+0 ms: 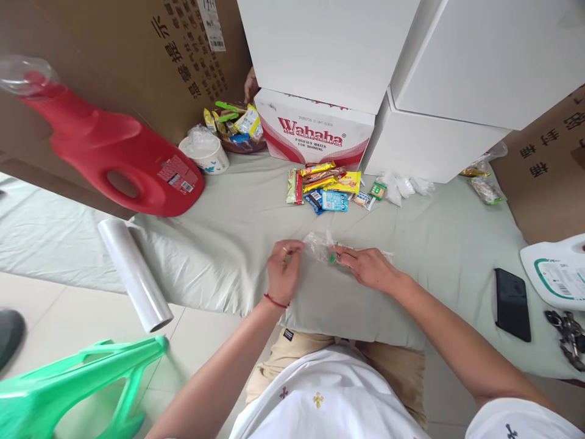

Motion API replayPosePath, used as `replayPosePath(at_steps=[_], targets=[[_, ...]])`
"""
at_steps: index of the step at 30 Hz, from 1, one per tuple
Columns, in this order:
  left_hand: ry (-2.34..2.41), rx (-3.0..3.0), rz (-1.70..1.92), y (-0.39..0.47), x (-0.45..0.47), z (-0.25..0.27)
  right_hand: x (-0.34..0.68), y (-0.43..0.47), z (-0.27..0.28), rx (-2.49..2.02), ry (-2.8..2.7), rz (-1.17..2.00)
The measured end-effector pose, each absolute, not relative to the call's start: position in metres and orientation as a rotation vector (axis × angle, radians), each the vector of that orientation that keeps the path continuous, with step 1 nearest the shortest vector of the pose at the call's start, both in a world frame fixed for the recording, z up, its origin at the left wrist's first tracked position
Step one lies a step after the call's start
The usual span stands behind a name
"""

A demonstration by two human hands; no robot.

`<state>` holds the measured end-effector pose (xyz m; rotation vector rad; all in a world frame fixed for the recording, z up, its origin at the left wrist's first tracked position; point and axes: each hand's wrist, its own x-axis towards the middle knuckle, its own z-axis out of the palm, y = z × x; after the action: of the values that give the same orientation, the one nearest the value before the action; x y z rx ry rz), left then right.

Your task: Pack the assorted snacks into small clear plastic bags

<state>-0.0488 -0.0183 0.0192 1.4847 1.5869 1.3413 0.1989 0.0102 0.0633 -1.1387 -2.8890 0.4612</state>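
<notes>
My left hand [284,271], with a ring and a red cord at the wrist, pinches the left end of a crumpled clear plastic bag [316,246] between thumb and forefinger. At the bag's right end, my right hand [368,267] presses its fingers together over a small packet with a green edge [333,256]; the hand hides most of this packet. Both hands are low over the pale green cloth [237,244]. Beyond them lies a pile of snack packets [326,180], with a light blue packet [335,201] at its front. Small clear bags [404,186] lie to its right.
Behind stand a Wahaha carton [315,131] and white boxes [320,42]. At left are a red jug [123,146], a paper tub [205,152], a snack bowl [237,128] and a film roll [134,274]. A phone [512,305] and keys [567,338] lie right. Another person's hand [250,84] shows behind.
</notes>
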Motion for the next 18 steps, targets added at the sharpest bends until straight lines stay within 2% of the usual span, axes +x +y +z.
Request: replayPosePath(at_steps=[2, 5, 11, 13, 18], targets=[[1.768, 1.271, 1.302, -0.008, -0.053, 0.025, 0.193, 0.01, 0.07, -1.19, -2.993, 0.368], [1.802, 1.264, 1.106, 0.016, -0.044, 0.035, 0.185, 0.009, 0.081, -1.178, -3.107, 0.286], [1.857, 1.743, 0.36, 0.039, -0.019, 0.038, 0.19, 0.001, 0.081, -1.072, -3.028, 0.392], [1.824, 1.831, 0.321, 0.036, -0.024, 0.035, 0.198, -0.006, 0.073, -1.027, -2.885, 0.449], [1.637, 1.776, 0.583, 0.023, -0.048, 0.038, 0.213, -0.021, 0.047, -1.07, -2.624, 0.417]])
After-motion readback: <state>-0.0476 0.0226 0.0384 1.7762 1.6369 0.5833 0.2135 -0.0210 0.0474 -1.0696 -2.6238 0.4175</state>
